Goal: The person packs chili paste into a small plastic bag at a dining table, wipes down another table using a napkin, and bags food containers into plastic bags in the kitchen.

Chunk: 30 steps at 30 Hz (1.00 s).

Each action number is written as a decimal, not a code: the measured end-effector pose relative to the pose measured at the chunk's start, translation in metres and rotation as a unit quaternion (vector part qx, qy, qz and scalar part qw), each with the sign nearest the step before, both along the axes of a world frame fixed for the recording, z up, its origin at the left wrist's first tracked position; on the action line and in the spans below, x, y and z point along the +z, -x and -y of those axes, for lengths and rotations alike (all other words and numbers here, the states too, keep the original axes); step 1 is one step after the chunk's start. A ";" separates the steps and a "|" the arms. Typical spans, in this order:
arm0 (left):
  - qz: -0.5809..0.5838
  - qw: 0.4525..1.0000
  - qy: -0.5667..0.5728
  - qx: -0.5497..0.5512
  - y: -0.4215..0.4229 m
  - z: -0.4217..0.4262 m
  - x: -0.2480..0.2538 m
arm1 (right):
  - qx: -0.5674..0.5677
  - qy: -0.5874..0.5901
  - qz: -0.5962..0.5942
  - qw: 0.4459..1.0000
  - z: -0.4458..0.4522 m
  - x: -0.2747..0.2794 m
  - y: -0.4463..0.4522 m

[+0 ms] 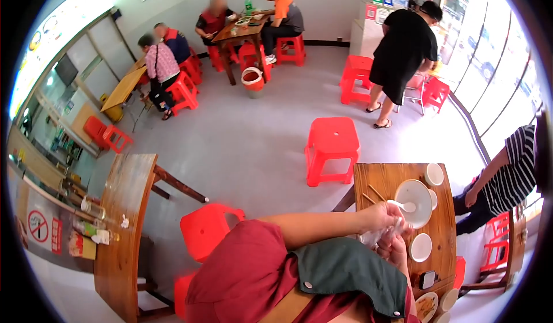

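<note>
Both my hands are close together over the near edge of a wooden table (374, 176). My left hand (378, 217) reaches across from the left, its fingers closed on crumpled clear plastic film (377, 239). Just below it, my right hand (396, 250) also grips the plastic. Beside my left hand is a large white bowl (423, 191) with a white spoon (408, 206) resting in it. A pair of chopsticks (377, 193) lies left of the bowl. A small white bowl (420, 248) stands beside my right hand.
Farther down the table are a small black device (427, 279) and a plate of food scraps (426, 307). Red stools (333, 138) stand around the floor. A person in black (406, 52) bends at the back right; a striped-shirted person (507, 173) is at right. Others sit at back tables.
</note>
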<state>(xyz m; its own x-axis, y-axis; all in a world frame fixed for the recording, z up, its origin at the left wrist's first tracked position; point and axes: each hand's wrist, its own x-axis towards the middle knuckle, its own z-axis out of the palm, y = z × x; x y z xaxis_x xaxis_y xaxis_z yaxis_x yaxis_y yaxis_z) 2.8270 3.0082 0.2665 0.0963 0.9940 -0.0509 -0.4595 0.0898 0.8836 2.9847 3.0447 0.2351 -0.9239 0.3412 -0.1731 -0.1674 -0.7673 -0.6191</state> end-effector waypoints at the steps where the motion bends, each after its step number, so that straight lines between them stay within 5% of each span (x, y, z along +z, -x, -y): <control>1: 0.033 0.995 -0.011 -0.098 -0.003 -0.003 -0.006 | -0.006 0.040 0.005 0.999 0.002 0.001 -0.003; 2: 0.032 0.994 -0.011 -0.108 -0.005 -0.005 -0.008 | -0.116 -0.027 0.158 0.980 0.004 0.025 0.000; 4: -0.323 0.918 -0.211 -0.087 -0.005 -0.003 0.000 | -0.061 -0.112 0.053 0.990 -0.018 0.014 -0.024; 6: -0.335 0.926 -0.129 -0.116 -0.008 -0.005 0.010 | -0.098 -0.164 0.109 0.975 -0.019 0.027 -0.035; 8: -0.330 0.934 -0.085 -0.108 -0.014 -0.012 0.002 | -0.178 -0.386 0.187 0.886 -0.011 0.036 -0.036; 10: -0.241 0.963 -0.014 -0.123 -0.022 -0.014 -0.001 | -0.217 -0.434 0.222 0.845 -0.005 0.035 -0.039; 12: -0.094 0.987 -0.002 -0.130 -0.026 -0.018 -0.012 | -0.244 -0.767 0.210 0.554 0.003 0.041 -0.038; 18: -0.123 0.960 0.045 -0.249 -0.030 -0.017 -0.019 | -0.265 -0.779 0.219 0.524 0.013 0.042 -0.045; 20: -0.136 0.970 0.022 -0.200 -0.037 -0.018 -0.032 | -0.281 -0.784 0.222 0.507 0.018 0.053 -0.042; 22: -0.122 0.979 0.020 -0.159 -0.044 -0.015 -0.028 | -0.304 -0.819 0.293 0.389 0.027 0.072 -0.040; 26: -0.063 0.994 -0.047 -0.082 -0.055 -0.013 -0.029 | -0.328 -0.797 0.370 0.348 0.020 0.047 -0.044; 30: -0.027 0.991 -0.014 -0.130 -0.058 -0.015 -0.017 | -0.371 -0.756 0.412 0.347 0.023 0.048 -0.046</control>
